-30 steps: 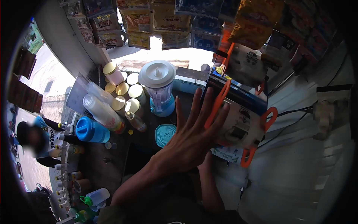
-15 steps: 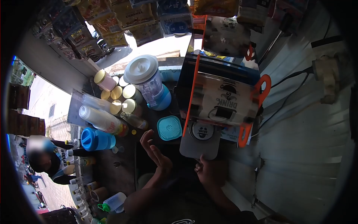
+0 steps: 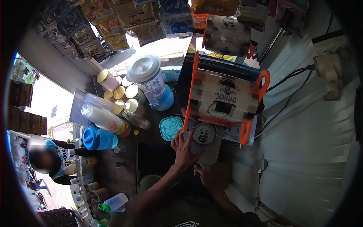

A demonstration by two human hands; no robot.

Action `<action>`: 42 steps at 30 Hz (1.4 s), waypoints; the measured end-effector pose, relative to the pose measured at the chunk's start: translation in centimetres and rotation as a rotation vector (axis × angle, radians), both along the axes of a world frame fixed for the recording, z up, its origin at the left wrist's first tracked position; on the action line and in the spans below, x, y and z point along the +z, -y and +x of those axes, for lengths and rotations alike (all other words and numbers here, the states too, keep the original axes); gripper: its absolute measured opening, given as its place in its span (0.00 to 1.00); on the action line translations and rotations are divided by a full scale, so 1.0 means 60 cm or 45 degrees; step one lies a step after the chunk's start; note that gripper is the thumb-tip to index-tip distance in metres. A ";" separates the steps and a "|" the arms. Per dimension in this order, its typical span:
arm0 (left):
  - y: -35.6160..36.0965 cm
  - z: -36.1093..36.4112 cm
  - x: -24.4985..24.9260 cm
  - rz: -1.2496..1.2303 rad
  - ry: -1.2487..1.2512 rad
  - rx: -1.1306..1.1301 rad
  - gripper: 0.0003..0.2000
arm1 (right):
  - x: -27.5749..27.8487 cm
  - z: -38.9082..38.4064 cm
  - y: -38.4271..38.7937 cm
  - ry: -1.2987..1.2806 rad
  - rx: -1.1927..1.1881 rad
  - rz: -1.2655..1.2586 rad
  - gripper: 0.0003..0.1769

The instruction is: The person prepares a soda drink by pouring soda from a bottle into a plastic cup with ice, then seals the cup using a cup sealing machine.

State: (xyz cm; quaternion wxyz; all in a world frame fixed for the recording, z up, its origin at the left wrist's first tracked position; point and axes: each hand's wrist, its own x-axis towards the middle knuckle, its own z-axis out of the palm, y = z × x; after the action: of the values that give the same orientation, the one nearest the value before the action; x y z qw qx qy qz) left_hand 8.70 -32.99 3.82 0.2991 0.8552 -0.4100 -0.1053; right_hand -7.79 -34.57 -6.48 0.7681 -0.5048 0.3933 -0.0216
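Observation:
A cup sealing machine (image 3: 223, 92) with orange side frames and a roll of printed film stands in front of me. Its grey tray (image 3: 213, 152) is out toward me, holding a round cup top (image 3: 204, 134) under film with a printed face and the word DRINK. My left hand (image 3: 184, 153) lies over the left part of the tray, fingers stretched beside the cup and nothing gripped. Close to the tray's front edge, my right hand (image 3: 204, 174) has its fingers curled; what they hold, if anything, is hidden.
A turquoise ridged lid (image 3: 171, 128) sits left of the tray. Behind it stand a blender (image 3: 153, 85), several jars (image 3: 132, 91), stacked plastic cups (image 3: 102, 118) and a blue jug (image 3: 99, 138). Snack packets (image 3: 136, 17) hang overhead. Cables (image 3: 291, 79) run along the right wall. Outside at left is a person (image 3: 49, 160).
My left hand has moved right and forward, from raised beside the turquoise lid to over the tray. My right hand has dropped slightly down and stays curled near the tray's front edge.

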 end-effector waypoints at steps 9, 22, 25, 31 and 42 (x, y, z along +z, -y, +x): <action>0.028 0.009 -0.039 0.043 -0.121 0.011 0.58 | -0.153 0.090 0.114 -0.208 -0.249 -1.271 0.18; 0.044 0.016 -0.085 -0.554 -0.356 -0.085 0.48 | -0.171 0.091 0.102 -0.237 -0.169 -1.283 0.17; 0.039 0.002 -0.056 -0.934 -0.595 -0.058 0.45 | -0.172 0.076 0.099 -0.274 -0.173 -1.293 0.17; -0.076 -0.005 0.045 -1.350 -0.796 -0.020 0.40 | -0.169 0.025 0.062 -0.251 -0.200 -1.353 0.17; -0.371 -0.032 0.140 -1.878 -0.424 0.298 0.32 | 0.063 -0.011 -0.060 0.110 -0.423 -0.522 0.20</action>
State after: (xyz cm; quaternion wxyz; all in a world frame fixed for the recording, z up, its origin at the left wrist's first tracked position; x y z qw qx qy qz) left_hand 6.80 -10.74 12.19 0.8597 0.4448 -0.2304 0.1003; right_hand -8.42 -30.96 -2.67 0.6518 -0.5770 0.4252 -0.2481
